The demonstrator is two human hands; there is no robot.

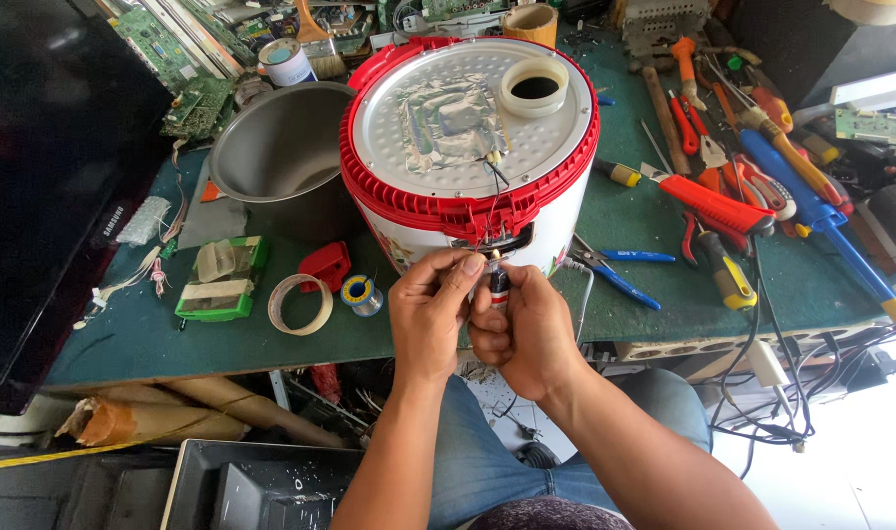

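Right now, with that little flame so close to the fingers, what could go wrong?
The lighter in the right hand burns right beside the left hand, so fingertips could get burnt. The flame sits just under the thin wires and the cooker with its red plastic rim, which might scorch or melt.

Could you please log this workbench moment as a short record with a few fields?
Setting: green workbench crowded with tools
Main item: rice cooker, red-rimmed, upside down
Right hand: holds a lit lighter at thin wires
Left hand: pinches those wires
Nearby: metal inner pot, solder spool, tape roll, blue pliers
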